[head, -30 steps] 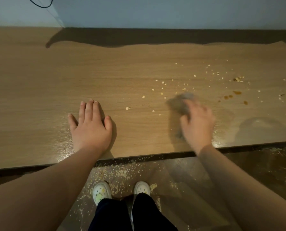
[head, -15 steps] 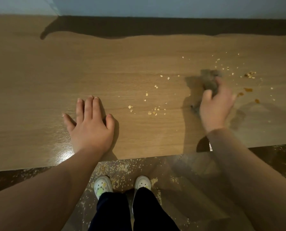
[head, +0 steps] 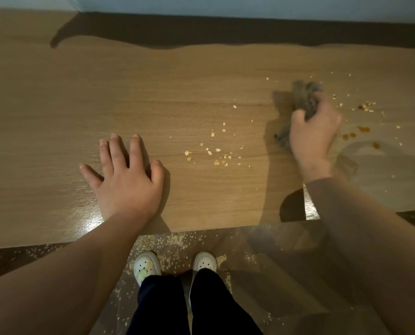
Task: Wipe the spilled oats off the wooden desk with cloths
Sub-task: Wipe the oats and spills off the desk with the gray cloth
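My right hand [head: 314, 131] grips a crumpled grey cloth [head: 306, 97] and holds it on the wooden desk [head: 129, 93] at the right. Loose oat flakes [head: 216, 153] lie between my hands, and more oats [head: 365, 107] with a few brownish bits [head: 363, 129] are scattered to the right of the cloth. My left hand [head: 126, 175] rests flat on the desk near its front edge, fingers straight and spread, holding nothing.
The desk's front edge [head: 201, 228] runs across the lower frame. Below it, many oats [head: 167, 243] litter the floor around my white shoes [head: 148, 264]. A wall [head: 225, 6] runs along the back of the desk.
My right hand has swept the cloth from near the desk's middle away from me and to the right, toward the scattered oats. My left hand stays flat in the same place.
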